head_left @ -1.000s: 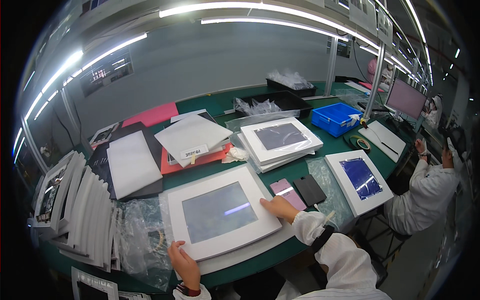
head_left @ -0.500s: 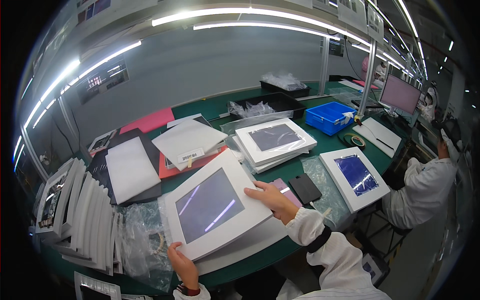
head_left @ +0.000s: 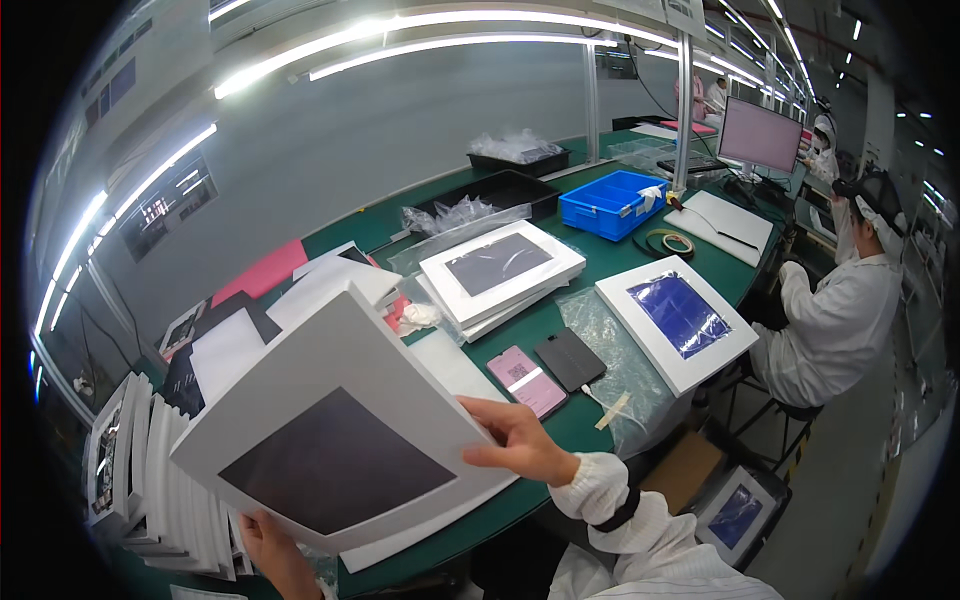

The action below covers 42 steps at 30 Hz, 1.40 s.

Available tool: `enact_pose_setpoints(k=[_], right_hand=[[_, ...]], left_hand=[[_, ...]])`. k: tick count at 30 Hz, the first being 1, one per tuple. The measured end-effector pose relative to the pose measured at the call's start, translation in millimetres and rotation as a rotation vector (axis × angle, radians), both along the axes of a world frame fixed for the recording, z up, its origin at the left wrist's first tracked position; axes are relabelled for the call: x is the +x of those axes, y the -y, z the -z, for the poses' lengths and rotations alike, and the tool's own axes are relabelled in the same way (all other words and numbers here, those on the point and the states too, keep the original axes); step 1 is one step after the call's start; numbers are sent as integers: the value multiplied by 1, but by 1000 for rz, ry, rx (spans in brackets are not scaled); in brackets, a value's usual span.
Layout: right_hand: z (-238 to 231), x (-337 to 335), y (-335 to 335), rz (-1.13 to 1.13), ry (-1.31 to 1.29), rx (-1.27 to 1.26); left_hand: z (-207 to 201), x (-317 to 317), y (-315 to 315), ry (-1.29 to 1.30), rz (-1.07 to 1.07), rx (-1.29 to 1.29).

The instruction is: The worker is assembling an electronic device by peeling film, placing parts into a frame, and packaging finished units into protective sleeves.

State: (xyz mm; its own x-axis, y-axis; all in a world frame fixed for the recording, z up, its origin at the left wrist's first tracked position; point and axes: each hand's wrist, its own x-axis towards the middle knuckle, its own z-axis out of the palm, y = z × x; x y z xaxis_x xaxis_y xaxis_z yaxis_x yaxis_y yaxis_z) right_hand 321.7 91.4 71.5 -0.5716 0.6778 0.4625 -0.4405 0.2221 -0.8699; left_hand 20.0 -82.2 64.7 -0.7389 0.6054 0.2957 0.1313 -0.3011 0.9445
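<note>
A white picture frame (head_left: 375, 365) with a dark rectangular screen is held up and tilted between my two hands, above the near side of the table. My left hand (head_left: 275, 556) grips its lower edge, the fingers partly hidden behind it. At the right edge, my right hand (head_left: 522, 442) has the thumb on the front and the other fingers toward the back. White foam sheet (head_left: 400, 540) lies underneath. Beyond my right hand are a pink-screened phone (head_left: 527, 382) and a dark flat box (head_left: 571, 358) with a white cable.
White frames (head_left: 165, 500) stand in a row at left. Further back are stacked frames (head_left: 435, 268), a black tray (head_left: 540, 195) and a blue bin (head_left: 590, 222). A blue-screened frame (head_left: 622, 287) rests on clear plastic at right. A seated co-worker (head_left: 845, 315) is beyond the table's right edge.
The white frame has tilted more upright and moved left, its screen now dark without the bright reflections. Both hands have moved left and down with it, and the view has shifted right.
</note>
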Motion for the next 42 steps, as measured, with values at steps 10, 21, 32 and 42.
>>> enact_pose_setpoints(k=[10,21,32,42], right_hand=[[26,-6,-96,282,334,742],[64,3,-100,309,781,1347],[25,-41,-25,148,737,877],[40,-86,42,-224,876,1178]], left_hand=[[30,-3,-9,-843,-62,254],[84,32,2,-952,-192,-463],[53,39,20,-830,-345,-468],[63,124,21,-886,158,-525]])
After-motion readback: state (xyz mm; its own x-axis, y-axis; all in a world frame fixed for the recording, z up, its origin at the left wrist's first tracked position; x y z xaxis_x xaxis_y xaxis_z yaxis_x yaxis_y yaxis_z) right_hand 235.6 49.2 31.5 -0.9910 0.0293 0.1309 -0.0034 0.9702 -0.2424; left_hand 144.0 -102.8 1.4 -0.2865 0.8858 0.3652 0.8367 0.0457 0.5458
